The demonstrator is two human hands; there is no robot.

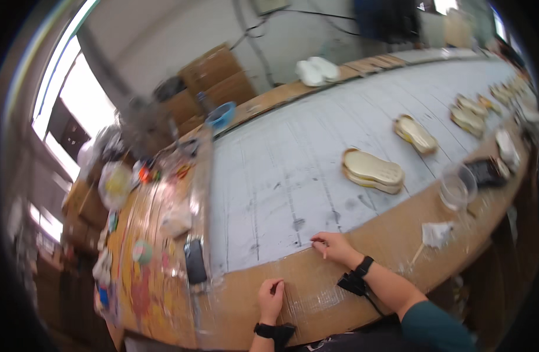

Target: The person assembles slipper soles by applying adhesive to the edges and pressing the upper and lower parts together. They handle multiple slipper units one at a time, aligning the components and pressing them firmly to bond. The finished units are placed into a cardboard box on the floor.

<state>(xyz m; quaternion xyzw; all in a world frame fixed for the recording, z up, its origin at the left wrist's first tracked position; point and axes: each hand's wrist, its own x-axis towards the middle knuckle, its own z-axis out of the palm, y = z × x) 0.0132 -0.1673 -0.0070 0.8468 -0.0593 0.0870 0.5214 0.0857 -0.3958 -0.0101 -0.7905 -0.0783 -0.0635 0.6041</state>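
Observation:
My left hand (270, 298) rests over the cardboard-covered near edge (305, 284), its fingers curled in with nothing visible in them. Further right and forward, my right hand (336, 249) lies where the cardboard meets the long white surface (263, 193). Its fingers are bent together, and no object shows between them. Both wrists wear black straps. Beyond the right hand sits a cream-coloured, foot-shaped sole pair (372, 170) with brownish edges, apart from my fingers. A similar sole pair (416, 135) lies farther right, with more soles (469, 114) behind it.
A phone (195, 261) lies on the stained side table (146, 258) at left. A clear plastic cup (457, 186), a black packet (485, 172) and a white scrap (437, 234) sit along the right edge. White shoes (317, 71), a blue bowl (221, 115) and cartons (216, 76) stand at the back.

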